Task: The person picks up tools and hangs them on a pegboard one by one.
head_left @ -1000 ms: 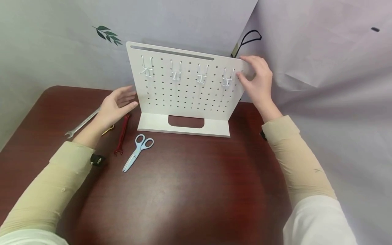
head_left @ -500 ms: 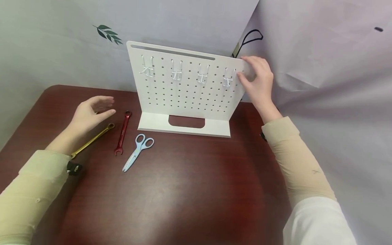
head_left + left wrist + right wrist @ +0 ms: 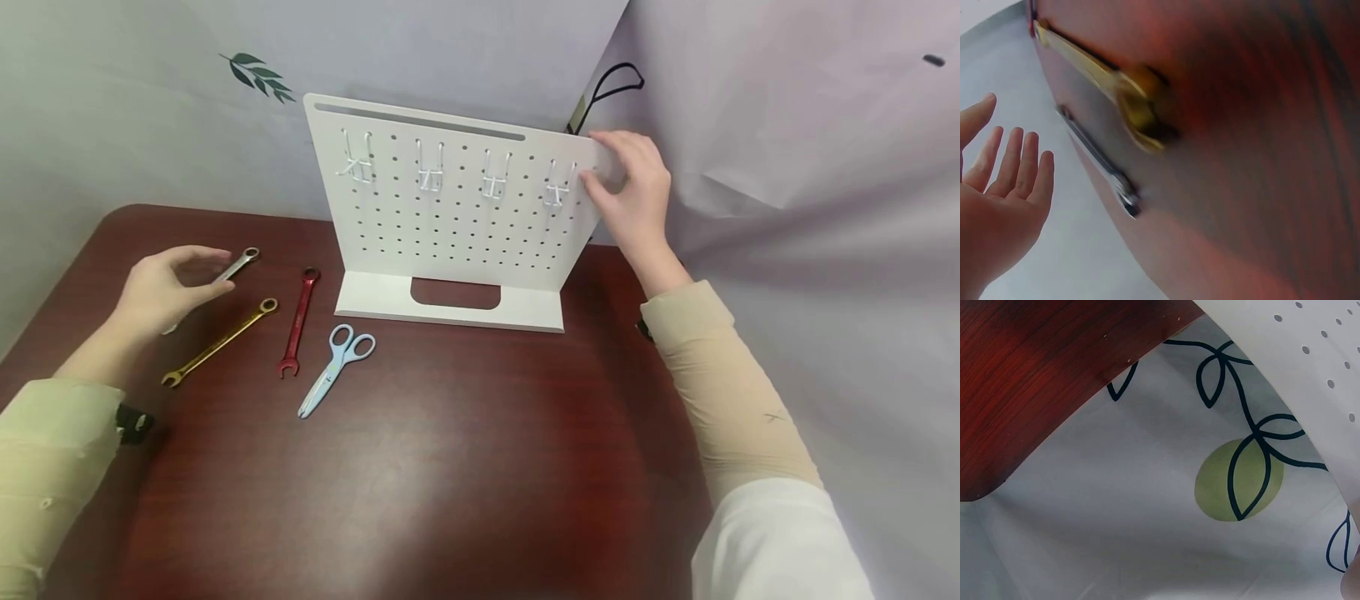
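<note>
A white pegboard (image 3: 457, 225) stands upright on the dark red table (image 3: 465, 450), with several white hooks (image 3: 429, 177) along its top row. My right hand (image 3: 611, 171) grips its upper right corner, thumb on the front and fingers behind. My left hand (image 3: 210, 271) hovers over the handle of a silver wrench (image 3: 242, 262) at the table's left, fingers relaxed and holding nothing. In the left wrist view the palm (image 3: 1004, 187) is spread beside the silver wrench (image 3: 1100, 162) and a gold wrench (image 3: 1129, 103).
Right of my left hand lie a gold wrench (image 3: 221, 340), a red wrench (image 3: 297, 321) and pale blue scissors (image 3: 335, 367). Pale cloth with a leaf print (image 3: 1241, 481) hangs behind the table and at its right edge. A black cord (image 3: 611, 87) shows behind the board.
My left hand has left the pegboard's left edge and moved left and down to the silver wrench, uncovering the gold and red wrenches. The right hand still holds the board's corner.
</note>
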Tool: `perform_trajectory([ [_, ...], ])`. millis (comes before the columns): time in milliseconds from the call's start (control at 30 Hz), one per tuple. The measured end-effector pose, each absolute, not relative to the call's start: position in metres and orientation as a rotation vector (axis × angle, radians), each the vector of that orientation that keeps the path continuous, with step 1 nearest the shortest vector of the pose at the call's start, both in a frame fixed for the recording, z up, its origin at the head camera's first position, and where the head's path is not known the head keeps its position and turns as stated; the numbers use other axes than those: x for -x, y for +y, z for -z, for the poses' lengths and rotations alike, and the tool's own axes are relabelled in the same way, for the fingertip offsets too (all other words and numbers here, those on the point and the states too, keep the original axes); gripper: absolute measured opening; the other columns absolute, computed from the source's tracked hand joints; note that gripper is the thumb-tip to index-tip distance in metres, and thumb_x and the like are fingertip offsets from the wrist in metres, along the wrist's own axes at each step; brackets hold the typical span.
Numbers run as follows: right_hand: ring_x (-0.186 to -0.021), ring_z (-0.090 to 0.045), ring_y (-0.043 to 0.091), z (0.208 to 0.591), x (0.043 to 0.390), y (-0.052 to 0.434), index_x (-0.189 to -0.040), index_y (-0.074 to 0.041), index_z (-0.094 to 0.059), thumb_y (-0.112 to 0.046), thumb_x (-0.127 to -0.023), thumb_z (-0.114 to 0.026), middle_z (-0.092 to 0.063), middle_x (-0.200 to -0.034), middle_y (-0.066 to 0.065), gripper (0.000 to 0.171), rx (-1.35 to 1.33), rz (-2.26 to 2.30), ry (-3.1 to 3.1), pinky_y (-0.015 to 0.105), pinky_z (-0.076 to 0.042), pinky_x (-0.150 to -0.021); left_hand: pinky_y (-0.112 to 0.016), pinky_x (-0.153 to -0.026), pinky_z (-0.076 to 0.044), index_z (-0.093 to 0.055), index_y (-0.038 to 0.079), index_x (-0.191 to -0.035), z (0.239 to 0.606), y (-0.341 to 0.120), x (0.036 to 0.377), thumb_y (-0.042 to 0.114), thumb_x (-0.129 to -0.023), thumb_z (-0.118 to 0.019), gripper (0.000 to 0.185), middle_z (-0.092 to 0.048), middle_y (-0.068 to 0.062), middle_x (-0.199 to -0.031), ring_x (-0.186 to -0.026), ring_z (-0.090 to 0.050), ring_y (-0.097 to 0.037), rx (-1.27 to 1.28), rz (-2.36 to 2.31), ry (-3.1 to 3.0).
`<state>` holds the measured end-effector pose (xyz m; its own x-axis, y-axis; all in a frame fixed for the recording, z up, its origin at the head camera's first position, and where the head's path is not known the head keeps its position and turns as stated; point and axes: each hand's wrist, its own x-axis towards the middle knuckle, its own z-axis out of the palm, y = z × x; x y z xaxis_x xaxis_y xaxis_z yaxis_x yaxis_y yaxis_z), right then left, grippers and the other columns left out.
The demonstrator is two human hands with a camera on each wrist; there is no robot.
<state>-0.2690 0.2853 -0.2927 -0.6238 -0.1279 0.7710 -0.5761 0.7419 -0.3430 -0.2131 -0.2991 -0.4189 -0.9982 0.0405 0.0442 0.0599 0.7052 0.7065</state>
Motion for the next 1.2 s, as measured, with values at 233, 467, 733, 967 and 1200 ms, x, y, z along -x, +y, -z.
perform_trajectory([
  [233,-0.122,-0.065,0.037,0.292,0.268,0.286,-0.130,0.000,-0.073,-0.008,-0.094,-0.078,-0.075,-0.126,0.019,0.038,-0.555,-0.712,-2.179,0.039,-0.048,-0.113,-0.006,-0.063,-0.042,-0.065,0.000,-0.135,0.428,-0.317,0.216,0.023,-0.097,-0.079,0.046,-0.050,0.048,-0.083,-0.075,-0.050,0.030,0.056,1.111,-2.933],
  [467,-0.122,-0.065,0.036,0.293,0.270,0.285,-0.129,-0.002,-0.074,-0.006,-0.092,-0.079,-0.076,-0.125,0.018,0.037,-0.533,-0.745,-2.172,0.038,-0.048,-0.113,-0.006,-0.060,-0.043,-0.066,-0.005,-0.131,0.436,-0.328,0.219,0.017,-0.096,-0.079,0.043,-0.048,0.049,-0.078,-0.072,-0.048,0.032,0.097,1.074,-2.970],
  [733,-0.122,-0.065,0.036,0.293,0.271,0.286,-0.128,-0.002,-0.075,-0.005,-0.092,-0.080,-0.076,-0.124,0.018,0.037,-0.509,-0.769,-2.173,0.037,-0.047,-0.113,-0.004,-0.063,-0.042,-0.065,-0.010,-0.130,0.441,-0.335,0.224,0.014,-0.097,-0.079,0.043,-0.047,0.048,-0.079,-0.072,-0.047,0.030,0.126,1.068,-3.005],
  [967,-0.121,-0.065,0.037,0.292,0.269,0.284,-0.127,-0.002,-0.075,-0.004,-0.091,-0.081,-0.076,-0.123,0.019,0.037,-0.506,-0.771,-2.171,0.038,-0.048,-0.112,-0.005,-0.061,-0.045,-0.064,-0.017,-0.129,0.440,-0.335,0.226,0.011,-0.098,-0.076,0.043,-0.049,0.046,-0.074,-0.069,-0.050,0.026,0.090,1.087,-3.012],
  [1200,-0.120,-0.066,0.036,0.292,0.269,0.283,-0.126,-0.002,-0.076,-0.004,-0.090,-0.081,-0.077,-0.123,0.019,0.036,-0.502,-0.785,-2.163,0.039,-0.048,-0.111,-0.009,-0.060,-0.043,-0.068,-0.014,-0.127,0.440,-0.336,0.229,0.017,-0.099,-0.075,0.042,-0.059,0.043,-0.072,-0.065,-0.053,0.025,0.065,1.045,-3.036],
])
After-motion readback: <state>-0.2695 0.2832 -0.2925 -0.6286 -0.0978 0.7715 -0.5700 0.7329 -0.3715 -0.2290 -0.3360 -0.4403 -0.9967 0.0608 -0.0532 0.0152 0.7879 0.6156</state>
